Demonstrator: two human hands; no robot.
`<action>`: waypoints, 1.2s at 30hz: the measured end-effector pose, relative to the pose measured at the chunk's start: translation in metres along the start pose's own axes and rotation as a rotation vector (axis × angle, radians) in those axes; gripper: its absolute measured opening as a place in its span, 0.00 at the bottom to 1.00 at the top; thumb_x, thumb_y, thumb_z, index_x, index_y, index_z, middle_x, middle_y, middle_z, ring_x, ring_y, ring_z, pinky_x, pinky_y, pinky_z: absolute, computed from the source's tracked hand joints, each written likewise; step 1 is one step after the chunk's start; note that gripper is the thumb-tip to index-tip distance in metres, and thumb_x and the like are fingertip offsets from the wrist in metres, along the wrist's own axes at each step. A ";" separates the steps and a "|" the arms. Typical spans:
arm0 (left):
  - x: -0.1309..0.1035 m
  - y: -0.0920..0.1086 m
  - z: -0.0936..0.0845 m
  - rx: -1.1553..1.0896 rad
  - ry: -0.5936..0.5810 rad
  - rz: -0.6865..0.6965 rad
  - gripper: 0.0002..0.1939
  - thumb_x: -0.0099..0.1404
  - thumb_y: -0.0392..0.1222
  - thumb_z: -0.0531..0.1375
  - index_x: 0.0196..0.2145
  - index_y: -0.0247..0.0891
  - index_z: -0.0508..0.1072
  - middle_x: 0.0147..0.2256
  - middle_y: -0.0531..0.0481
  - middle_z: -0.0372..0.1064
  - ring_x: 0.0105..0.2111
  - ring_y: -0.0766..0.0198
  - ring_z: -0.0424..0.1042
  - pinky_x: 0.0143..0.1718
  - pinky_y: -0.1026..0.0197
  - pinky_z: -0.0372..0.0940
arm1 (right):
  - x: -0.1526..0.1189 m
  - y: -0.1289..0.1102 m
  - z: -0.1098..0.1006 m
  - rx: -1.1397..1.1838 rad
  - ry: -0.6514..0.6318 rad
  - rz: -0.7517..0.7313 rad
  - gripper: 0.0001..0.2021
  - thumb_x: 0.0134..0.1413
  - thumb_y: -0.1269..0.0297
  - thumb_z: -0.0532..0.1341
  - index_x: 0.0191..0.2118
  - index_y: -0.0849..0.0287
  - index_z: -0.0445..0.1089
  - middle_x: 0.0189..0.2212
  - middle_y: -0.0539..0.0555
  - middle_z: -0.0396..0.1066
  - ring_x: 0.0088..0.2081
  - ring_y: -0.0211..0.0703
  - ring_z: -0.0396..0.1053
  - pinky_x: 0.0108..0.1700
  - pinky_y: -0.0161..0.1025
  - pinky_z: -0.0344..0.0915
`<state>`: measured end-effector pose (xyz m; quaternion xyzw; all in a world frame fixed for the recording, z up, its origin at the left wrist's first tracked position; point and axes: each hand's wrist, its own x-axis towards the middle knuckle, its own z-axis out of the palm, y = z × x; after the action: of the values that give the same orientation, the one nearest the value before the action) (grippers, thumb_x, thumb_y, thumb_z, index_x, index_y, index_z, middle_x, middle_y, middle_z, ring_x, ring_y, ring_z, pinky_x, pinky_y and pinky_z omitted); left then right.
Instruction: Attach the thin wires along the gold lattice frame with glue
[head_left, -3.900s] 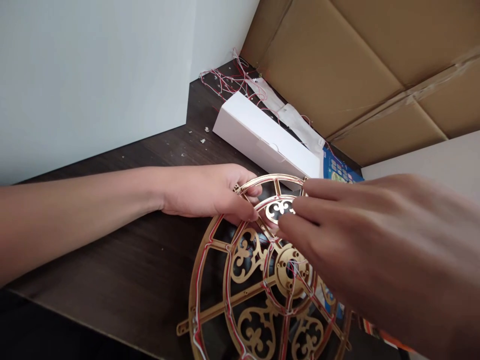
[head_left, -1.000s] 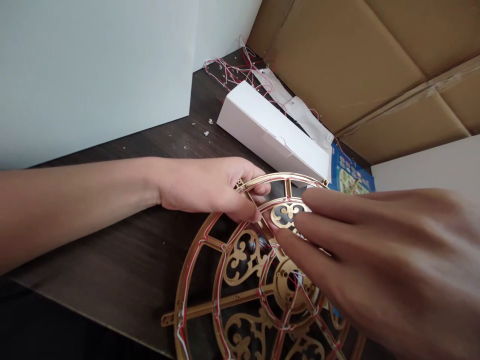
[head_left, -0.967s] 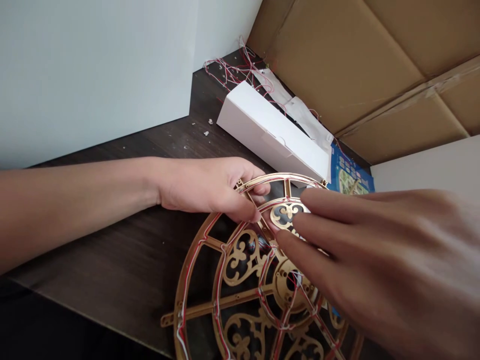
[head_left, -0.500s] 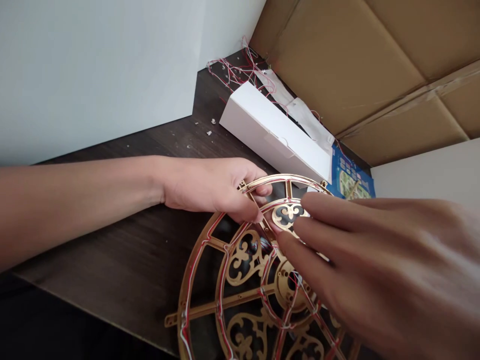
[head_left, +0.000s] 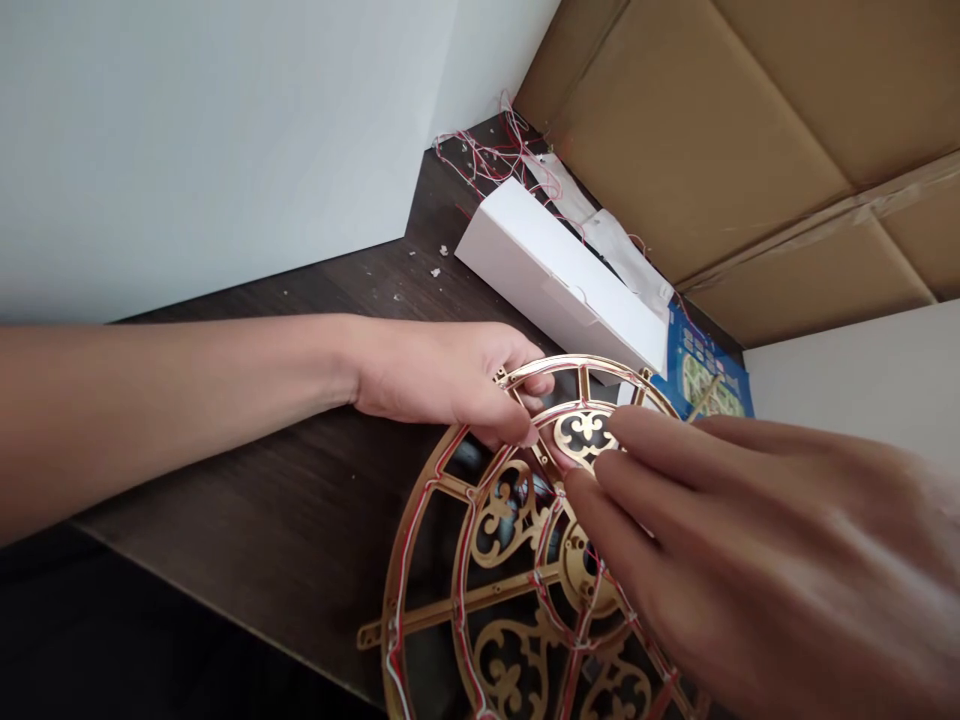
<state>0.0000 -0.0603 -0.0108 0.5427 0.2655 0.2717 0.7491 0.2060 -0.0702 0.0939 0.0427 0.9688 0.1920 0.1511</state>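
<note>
While left grip (head_left: 442, 375) clamps gold wheel frame (head_left: 510, 589) | right grip (head_left: 757, 540) over it, closure unclear

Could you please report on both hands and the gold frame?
Left hand gripping gold frame near its rim. Right hand over frame, grip unclear, hiding part of it. Red and white wires along frame's rings. White box beyond.
</note>
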 end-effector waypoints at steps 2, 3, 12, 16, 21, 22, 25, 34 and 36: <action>0.000 0.000 0.001 -0.033 -0.004 0.008 0.11 0.54 0.29 0.62 0.28 0.39 0.63 0.27 0.58 0.62 0.29 0.66 0.65 0.35 0.61 0.61 | 0.005 0.001 -0.004 -0.003 0.056 -0.041 0.14 0.55 0.73 0.55 0.35 0.53 0.78 0.32 0.57 0.77 0.28 0.48 0.61 0.25 0.47 0.49; 0.000 0.000 0.001 -0.052 -0.006 0.008 0.10 0.55 0.29 0.62 0.29 0.39 0.65 0.27 0.58 0.63 0.30 0.66 0.66 0.36 0.61 0.62 | 0.007 0.001 -0.005 -0.014 0.072 -0.055 0.14 0.55 0.74 0.55 0.35 0.55 0.78 0.31 0.57 0.77 0.28 0.48 0.60 0.25 0.47 0.49; 0.000 -0.002 0.000 -0.053 -0.027 0.027 0.07 0.55 0.28 0.61 0.31 0.37 0.69 0.26 0.58 0.63 0.29 0.66 0.65 0.37 0.60 0.63 | 0.010 0.000 -0.005 -0.052 0.109 -0.079 0.10 0.48 0.72 0.59 0.20 0.53 0.71 0.29 0.56 0.78 0.27 0.48 0.62 0.22 0.47 0.54; 0.000 0.000 0.002 -0.068 0.002 0.042 0.07 0.55 0.30 0.61 0.29 0.38 0.67 0.27 0.57 0.63 0.29 0.66 0.66 0.36 0.60 0.61 | 0.007 -0.002 -0.001 -0.092 0.165 -0.036 0.09 0.45 0.72 0.60 0.20 0.53 0.69 0.29 0.56 0.78 0.26 0.47 0.63 0.22 0.47 0.56; 0.000 0.002 0.003 -0.088 -0.038 0.050 0.08 0.55 0.34 0.64 0.33 0.39 0.70 0.30 0.55 0.67 0.32 0.62 0.69 0.40 0.57 0.63 | 0.001 0.001 0.003 -0.060 0.178 -0.005 0.08 0.53 0.71 0.61 0.26 0.54 0.74 0.28 0.52 0.77 0.27 0.44 0.64 0.24 0.45 0.59; 0.000 0.002 0.003 -0.101 -0.049 0.049 0.08 0.54 0.35 0.64 0.32 0.39 0.70 0.30 0.55 0.68 0.32 0.62 0.70 0.40 0.57 0.63 | 0.001 0.002 0.003 -0.046 0.176 -0.009 0.08 0.54 0.71 0.61 0.27 0.55 0.75 0.28 0.51 0.78 0.28 0.43 0.65 0.25 0.45 0.60; -0.001 0.002 0.004 -0.112 -0.045 0.065 0.06 0.54 0.32 0.61 0.30 0.38 0.68 0.30 0.55 0.67 0.30 0.65 0.66 0.38 0.59 0.61 | 0.001 0.004 0.002 -0.055 0.172 -0.070 0.06 0.54 0.70 0.63 0.30 0.55 0.77 0.30 0.50 0.78 0.31 0.44 0.65 0.26 0.46 0.62; -0.003 0.003 0.004 -0.092 -0.016 0.097 0.07 0.53 0.30 0.58 0.27 0.39 0.63 0.26 0.58 0.59 0.28 0.68 0.59 0.33 0.61 0.53 | -0.006 0.007 0.005 -0.050 0.159 -0.212 0.11 0.60 0.69 0.59 0.28 0.54 0.75 0.37 0.52 0.77 0.35 0.47 0.61 0.36 0.48 0.66; -0.002 0.002 0.005 -0.091 -0.015 0.098 0.07 0.54 0.31 0.58 0.27 0.39 0.62 0.26 0.58 0.60 0.27 0.69 0.58 0.32 0.62 0.53 | -0.007 0.009 0.006 -0.004 0.177 -0.182 0.11 0.62 0.72 0.58 0.32 0.57 0.77 0.35 0.52 0.76 0.35 0.46 0.61 0.35 0.47 0.66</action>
<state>0.0019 -0.0640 -0.0073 0.5226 0.2204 0.3160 0.7606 0.2145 -0.0603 0.0939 -0.0630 0.9778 0.1822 0.0818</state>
